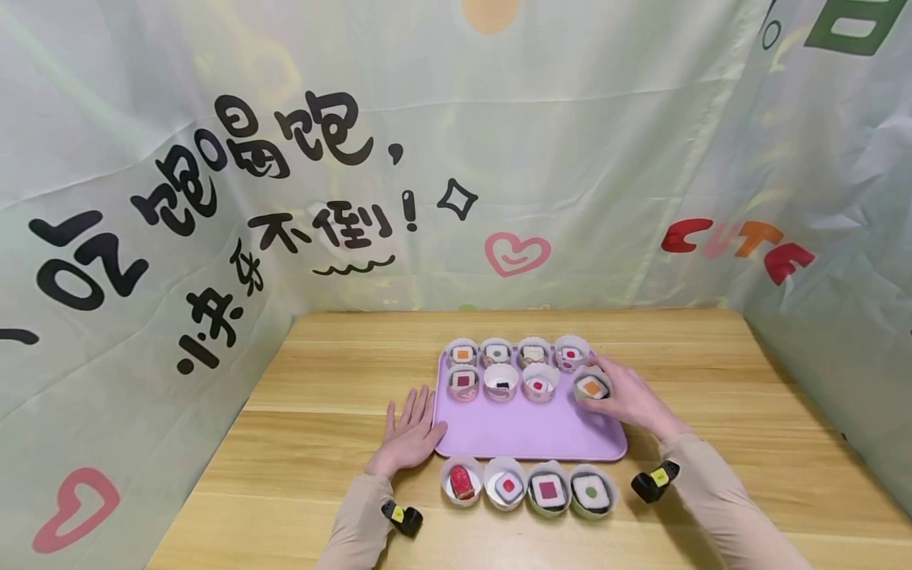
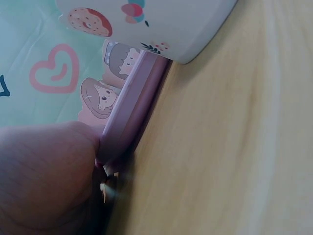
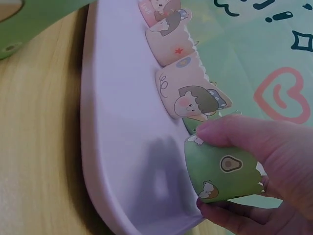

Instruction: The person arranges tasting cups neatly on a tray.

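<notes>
My right hand [image 1: 630, 396] pinches a green paper cup [image 3: 225, 169] printed with an avocado, thumb on one side and fingers on the other. Inside that cup is a sushi piece [image 1: 591, 387] with an orange square centre. The cup is over the right side of a lilac tray [image 1: 527, 431]; whether it touches the tray I cannot tell. Several paper cups with sushi pieces stand in two rows toward the tray's back, among them a pink cup [image 1: 540, 384]. My left hand [image 1: 409, 435] lies with straight fingers along the tray's left edge, its thumb at the rim.
In front of the tray, several more cups stand in a row on the wooden table [image 1: 342, 356], from a cup with a red-topped piece [image 1: 461, 481] to a green cup [image 1: 591, 492]. Printed cloth [image 1: 570, 158] hangs behind and at both sides.
</notes>
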### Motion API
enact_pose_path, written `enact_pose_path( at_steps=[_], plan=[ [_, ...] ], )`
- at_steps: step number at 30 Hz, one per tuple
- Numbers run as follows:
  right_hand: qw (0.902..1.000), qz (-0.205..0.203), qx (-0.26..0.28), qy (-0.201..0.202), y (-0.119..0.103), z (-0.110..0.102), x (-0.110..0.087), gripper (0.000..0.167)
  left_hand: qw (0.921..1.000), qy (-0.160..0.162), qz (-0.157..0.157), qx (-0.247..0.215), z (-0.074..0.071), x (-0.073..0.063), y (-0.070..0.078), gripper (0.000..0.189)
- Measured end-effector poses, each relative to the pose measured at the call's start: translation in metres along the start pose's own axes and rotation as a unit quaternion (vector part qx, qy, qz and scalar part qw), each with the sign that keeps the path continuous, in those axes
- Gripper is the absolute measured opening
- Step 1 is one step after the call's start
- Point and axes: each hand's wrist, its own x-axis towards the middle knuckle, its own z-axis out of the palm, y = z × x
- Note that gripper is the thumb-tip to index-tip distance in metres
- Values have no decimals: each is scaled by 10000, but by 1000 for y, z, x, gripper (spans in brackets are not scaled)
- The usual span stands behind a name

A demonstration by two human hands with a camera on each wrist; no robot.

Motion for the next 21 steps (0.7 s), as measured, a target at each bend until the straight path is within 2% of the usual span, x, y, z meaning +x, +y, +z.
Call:
enact_pose_path(
  at_steps=[11,21],
  plan=[
    [9999,-67,-4,-101,-2,2,4,57,10000,8,28,-72,-2,-2,2,67],
    [9996,-77,-110,-228,-3,4,7,63,10000,52,12,-35,2,1,-2,68]
  ],
)
